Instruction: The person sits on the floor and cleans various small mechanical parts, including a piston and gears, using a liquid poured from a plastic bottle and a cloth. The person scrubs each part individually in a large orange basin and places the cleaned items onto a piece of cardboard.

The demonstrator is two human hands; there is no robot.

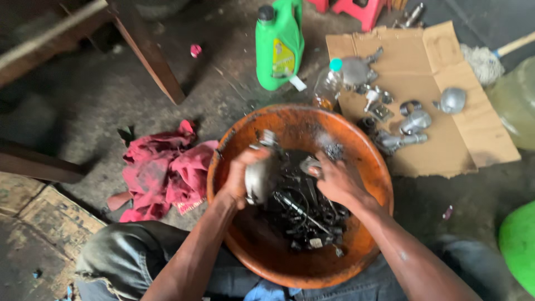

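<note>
Both hands are inside the orange basin point(368, 167), which sits on the floor between the person's knees.

Left hand point(241, 174): fingers wrapped tight around a rounded grey metal part point(257, 179), holding it just above the pile at the basin's left-centre.

Right hand point(337, 179): fingers curled down onto a small grey metal piece point(308, 165) at the top of the pile. Looks like a pinch grip, but motion blur means I can't tell how firm.

Pile of dark oily parts point(309, 214): rods, springs and small fittings, heaped centre to lower right in the basin, wet and black.

Around the basin:
- Red rag point(161, 170) crumpled on the floor, just left of the rim.
- Green oil jug point(278, 44) with black cap, upright behind the basin.
- Clear plastic bottle point(327, 83) with teal cap, just beside the jug, near the basin's far rim.
- Flattened cardboard point(473, 128) to the right rear, carrying cleaner silver engine parts point(415, 121) laid out apart from each other.
- Wooden bench leg point(147, 53) at upper left.
- Green rounded object point(518, 242) at the right edge, cut off by the frame.
</note>
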